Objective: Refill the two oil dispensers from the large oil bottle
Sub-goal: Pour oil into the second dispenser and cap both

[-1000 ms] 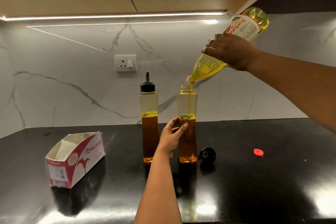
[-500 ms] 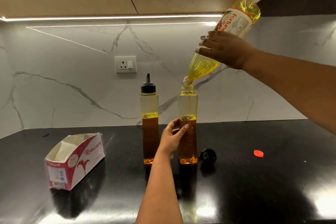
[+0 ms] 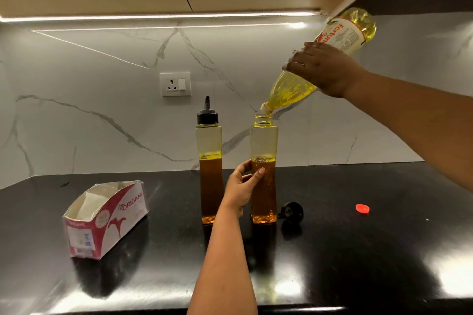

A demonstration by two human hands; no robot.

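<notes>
over the open dispenser (image 3: 263, 169), steadied by our left hand (image 3: 242, 188) curled round it, our right hand (image 3: 323, 69) grips the oil bottle (image 3: 320, 64), neck slanting down-left to its mouth; capped dispenser (image 3: 209, 161) stands just left.

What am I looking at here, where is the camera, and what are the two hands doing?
There is no machine: a person wears one wide-angle camera on the head, looking forward and down at a black countertop. The right hand holds the large oil bottle tipped, its mouth just above the open dispenser. The left hand has a steadying grip on that dispenser. The second dispenser stands just to its left with its black spout cap on. Also on the counter: a loose black cap, a red bottle cap and an open Origami carton.
</notes>
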